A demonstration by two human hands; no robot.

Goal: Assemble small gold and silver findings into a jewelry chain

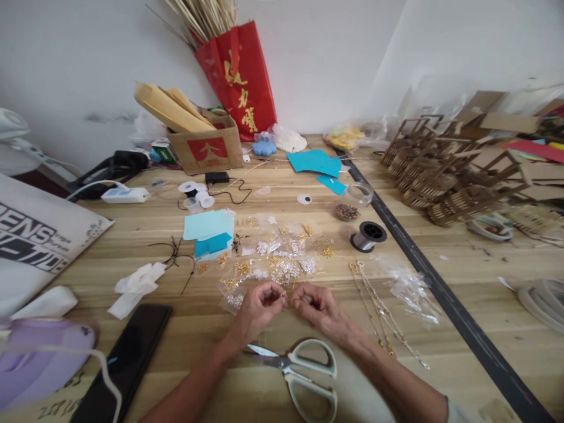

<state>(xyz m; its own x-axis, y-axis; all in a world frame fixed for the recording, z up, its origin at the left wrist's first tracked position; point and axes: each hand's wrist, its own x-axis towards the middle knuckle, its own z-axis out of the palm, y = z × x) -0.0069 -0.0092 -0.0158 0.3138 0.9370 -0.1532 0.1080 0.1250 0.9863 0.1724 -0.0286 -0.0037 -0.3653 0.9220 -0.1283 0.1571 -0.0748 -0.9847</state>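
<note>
My left hand (263, 304) and my right hand (318, 305) face each other just above the table, fingertips almost meeting. Each is closed in a pinch, thumb against fingers. Something tiny shows at the left fingertips, too small to name; what the right fingers hold is hidden. Just beyond them lie small clear bags of gold and silver jewellery beads (285, 270). Below the hands rests a pair of scissors (288, 361) with pale handles, blades pointing left. Gold and silver chains (385, 308) are laid out to the right of my right hand.
A spool of thin wire (369, 236) stands at right, near a jar of brown beads (348, 211). Crumpled clear bags (412, 288) lie beside the dark strip (423, 264). Blue paper (209, 226), white tissue (138, 286) and a black phone (126, 364) are at left. Small wooden baskets (440, 170) crowd the back right.
</note>
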